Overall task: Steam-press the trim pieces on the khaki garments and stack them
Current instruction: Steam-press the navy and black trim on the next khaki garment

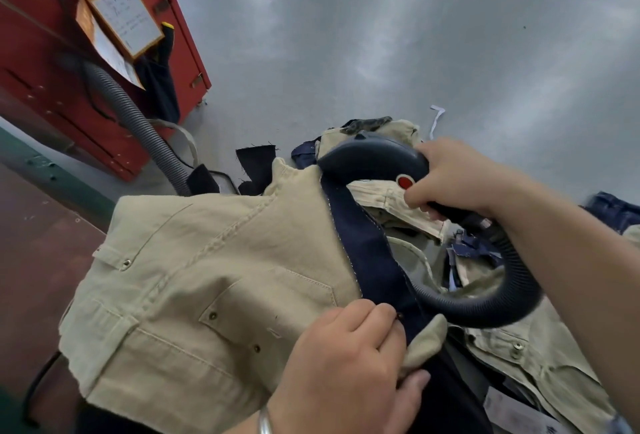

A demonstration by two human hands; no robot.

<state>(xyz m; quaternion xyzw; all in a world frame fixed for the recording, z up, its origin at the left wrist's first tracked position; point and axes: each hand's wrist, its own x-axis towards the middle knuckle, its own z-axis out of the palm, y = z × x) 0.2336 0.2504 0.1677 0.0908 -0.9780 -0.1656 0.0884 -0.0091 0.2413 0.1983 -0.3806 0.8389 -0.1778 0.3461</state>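
Fingers (377, 321) of our left hand (346, 367) curl down and pinch the near end of the navy trim (367, 253), thumb underneath by the khaki corner, pulling the strip taut toward us. Fingers (420, 196) of our right hand (453, 177) wrap the handle of the steam iron (374, 158), closed round it just beside the red button (404, 182).

Khaki garment (214, 281) lies spread over the table, pockets and snaps up; navy trim runs along its right edge from the iron's nose down to our left hand. More khaki pieces (519, 364) lie heaped to the right, under the black hose (491, 305).

Handling, as we judge it: cloth is light, soft, limp twill; it wrinkles and slides unless tensioned. Best hold is the trim's free end and hem corner, away from the steam. Snaps are hard bumps to steer round. Iron looks moderately heavy, and the stiff looping hose may drag on the fabric.

Pose: left wrist low at the near edge, bracelet (265, 421) showing, knuckles up. Right forearm comes in from the right, wrist bent, iron tipped onto the trim's far end. Whether the soleplate sits flat we cannot tell.

Red cabinet (52, 87) and grey ribbed hose (131, 114) stand at the far left.
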